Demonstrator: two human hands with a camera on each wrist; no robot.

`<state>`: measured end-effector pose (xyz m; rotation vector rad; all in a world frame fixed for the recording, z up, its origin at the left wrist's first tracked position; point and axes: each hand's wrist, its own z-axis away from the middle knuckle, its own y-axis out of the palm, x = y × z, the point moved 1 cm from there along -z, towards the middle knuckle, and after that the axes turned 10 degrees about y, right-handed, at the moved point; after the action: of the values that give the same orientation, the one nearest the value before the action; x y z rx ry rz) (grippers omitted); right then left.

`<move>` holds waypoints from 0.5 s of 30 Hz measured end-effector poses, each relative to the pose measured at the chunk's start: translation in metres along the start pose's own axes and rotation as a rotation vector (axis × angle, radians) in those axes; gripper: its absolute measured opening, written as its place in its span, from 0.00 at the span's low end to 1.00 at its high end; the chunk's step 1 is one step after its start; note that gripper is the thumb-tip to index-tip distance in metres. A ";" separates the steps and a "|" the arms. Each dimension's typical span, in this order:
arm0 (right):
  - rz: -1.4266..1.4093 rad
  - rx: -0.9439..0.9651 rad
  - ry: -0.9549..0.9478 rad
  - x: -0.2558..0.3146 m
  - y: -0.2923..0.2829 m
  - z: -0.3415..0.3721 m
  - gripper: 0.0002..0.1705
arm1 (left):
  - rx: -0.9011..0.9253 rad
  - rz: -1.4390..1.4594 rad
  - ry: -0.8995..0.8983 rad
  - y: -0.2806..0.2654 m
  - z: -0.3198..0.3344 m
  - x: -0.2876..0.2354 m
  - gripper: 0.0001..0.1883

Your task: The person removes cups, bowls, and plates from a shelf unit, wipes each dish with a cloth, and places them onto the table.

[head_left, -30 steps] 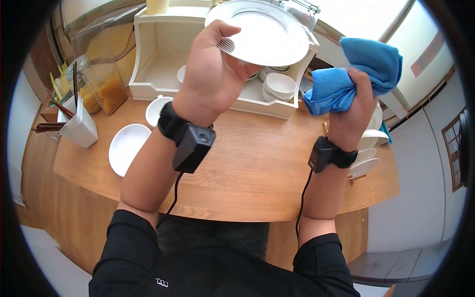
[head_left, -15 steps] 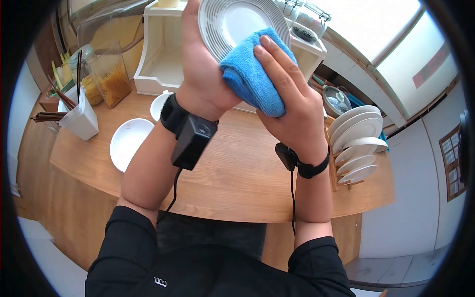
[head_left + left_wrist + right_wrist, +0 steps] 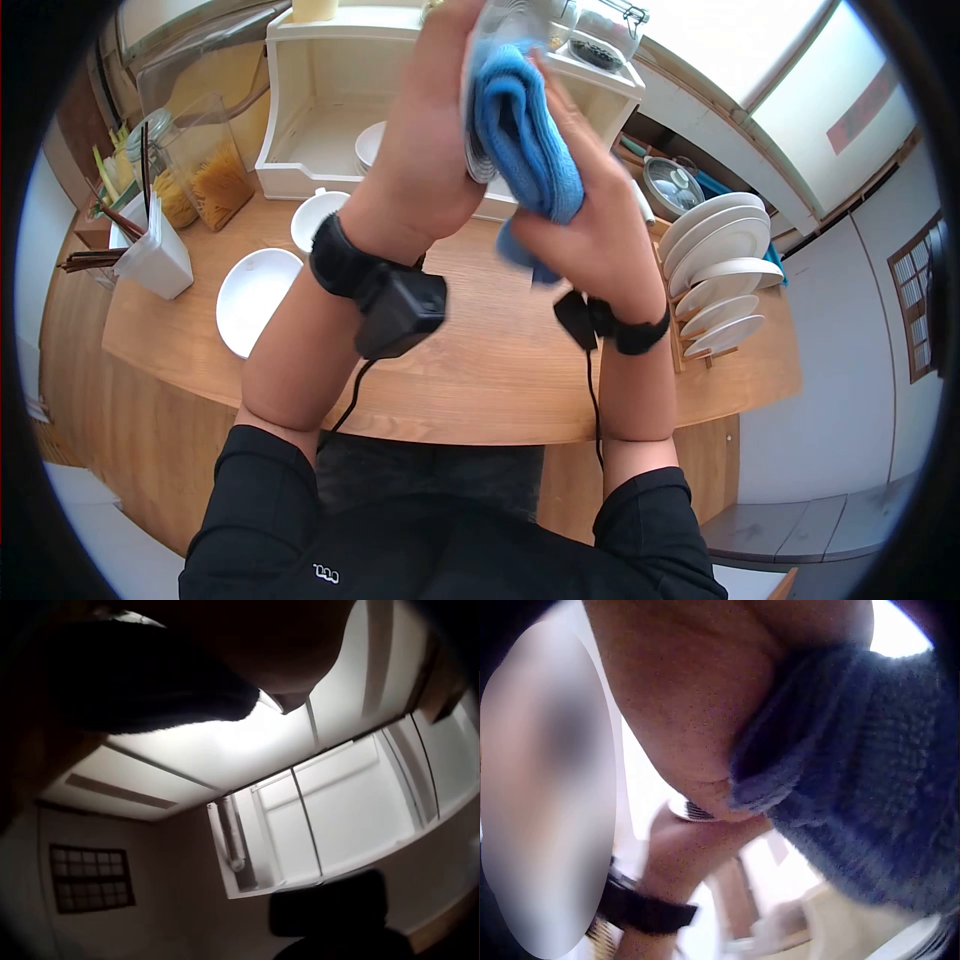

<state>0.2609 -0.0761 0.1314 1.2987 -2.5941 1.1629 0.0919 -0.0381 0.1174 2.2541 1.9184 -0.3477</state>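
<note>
Fingers (image 3: 590,140) hold cloth (image 3: 535,150) against plate (image 3: 481,164); clear container (image 3: 208,140) holds pasta (image 3: 220,190).

Textile, wood, plastic and glazed-looking finishes.
Cloth (image 3: 530,140): blue textile, matt, napped. Plate (image 3: 508,22): smooth, ceramic-looking. White dish (image 3: 258,300): glossy, smooth, ceramic-looking. Table (image 3: 490,385): grained wood, smooth, slight sheen. Chopstick holder (image 3: 167,258): white plastic, smooth. Sleeves (image 3: 250,500): black cloth, matt. Pot lid (image 3: 672,187): clear glass, metal-looking rim.
</note>
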 end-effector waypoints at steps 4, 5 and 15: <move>-0.713 0.322 0.548 0.023 -0.001 0.011 0.37 | -0.198 0.616 -0.282 0.017 -0.023 0.004 0.48; -0.720 0.315 0.548 0.021 -0.001 0.013 0.37 | -0.240 0.490 -0.214 0.019 -0.023 -0.008 0.52; 0.316 -0.134 -0.311 -0.036 0.018 0.000 0.42 | -0.241 0.927 -0.503 -0.039 -0.024 0.001 0.44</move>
<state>0.2721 -0.0446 0.1094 1.1537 -3.1319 0.8504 0.0557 -0.0241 0.1408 2.2995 0.5452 -0.4411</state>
